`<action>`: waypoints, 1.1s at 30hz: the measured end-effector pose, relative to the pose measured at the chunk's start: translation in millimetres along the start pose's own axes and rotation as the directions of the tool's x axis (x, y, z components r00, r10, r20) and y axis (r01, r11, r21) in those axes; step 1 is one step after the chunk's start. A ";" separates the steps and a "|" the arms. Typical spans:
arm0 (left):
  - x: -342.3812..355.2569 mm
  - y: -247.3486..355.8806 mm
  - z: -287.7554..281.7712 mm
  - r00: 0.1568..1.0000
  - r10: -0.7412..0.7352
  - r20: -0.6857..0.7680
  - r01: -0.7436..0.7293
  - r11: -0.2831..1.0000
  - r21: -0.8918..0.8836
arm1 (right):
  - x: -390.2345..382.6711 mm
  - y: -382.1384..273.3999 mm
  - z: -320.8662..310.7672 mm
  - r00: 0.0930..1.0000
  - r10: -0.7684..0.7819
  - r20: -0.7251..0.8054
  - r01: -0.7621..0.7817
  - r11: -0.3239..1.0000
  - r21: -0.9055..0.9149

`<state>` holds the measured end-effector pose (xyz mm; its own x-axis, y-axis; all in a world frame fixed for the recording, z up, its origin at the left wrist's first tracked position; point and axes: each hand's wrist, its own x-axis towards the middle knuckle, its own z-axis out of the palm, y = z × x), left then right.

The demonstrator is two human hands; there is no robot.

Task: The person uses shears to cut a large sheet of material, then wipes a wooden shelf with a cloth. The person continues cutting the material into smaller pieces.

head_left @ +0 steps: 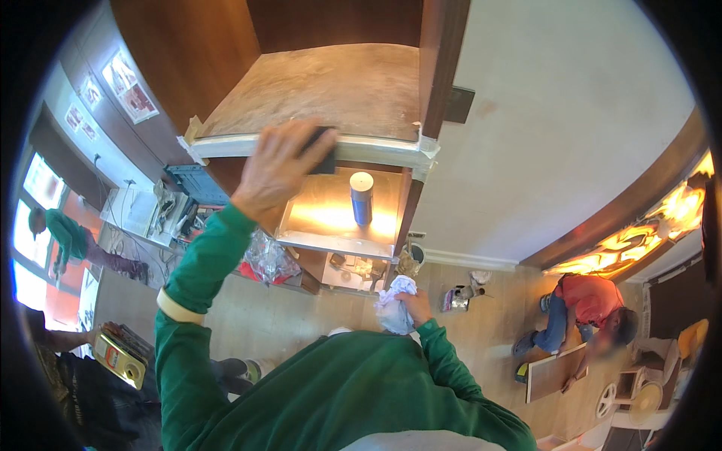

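My left hand (pixel 282 165) grips a dark flat pad (pixel 323 150) against the taped front edge (pixel 376 150) of the upper shelf in a wooden cabinet (pixel 316 83); its fingers partly cover the pad. Low in the middle, beside my green-clad body, my right hand (pixel 414 307) holds a crumpled white cloth (pixel 392 301). Below the upper shelf, a lit compartment (pixel 308 210) has a blue cylinder (pixel 362 207) standing in it. A lower shelf (pixel 338 270) holds small items I cannot make out.
A person in green (pixel 68 240) bends at far left; another person's hand (pixel 94 338) is lower left. A person in red (pixel 587 308) crouches over a panel (pixel 553 372) at right. A plastic bag (pixel 267 255), cans (pixel 455 299), a fan (pixel 643 398) and a cluttered worktop (pixel 135 207) surround me.
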<state>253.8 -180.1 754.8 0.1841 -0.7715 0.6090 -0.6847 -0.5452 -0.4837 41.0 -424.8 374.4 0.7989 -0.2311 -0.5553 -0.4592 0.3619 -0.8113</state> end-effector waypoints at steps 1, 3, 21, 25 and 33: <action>8.7 13.9 7.3 0.999 0.044 -0.002 -0.044 0.999 -0.019 | 3.2 -2.7 4.9 0.997 -0.062 0.041 0.063 0.998 -0.023; 31.1 45.5 20.6 0.993 0.111 -0.043 -0.114 0.991 -0.072 | 11.9 -11.1 25.9 0.986 -0.147 0.083 0.155 0.983 -0.099; -58.4 15.8 -39.2 0.985 -0.146 0.087 0.164 0.951 -0.261 | -0.2 -27.8 35.8 0.988 -0.122 0.093 0.130 0.988 -0.084; -54.6 -1.2 -24.8 0.967 -0.226 0.115 0.244 0.952 -0.183 | 16.0 -48.9 57.1 0.948 -0.222 0.226 0.241 0.969 -0.058; -122.6 -58.3 -39.0 0.869 -0.470 0.156 0.484 0.873 -0.061 | -15.1 -35.8 42.5 0.995 -0.067 0.069 0.074 0.991 -0.113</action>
<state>243.6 -41.0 732.8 0.5918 -0.4648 0.6586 -0.5517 -0.8292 -0.0896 61.9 -395.9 419.5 0.8526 -0.1921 -0.4860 -0.4396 0.2393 -0.8657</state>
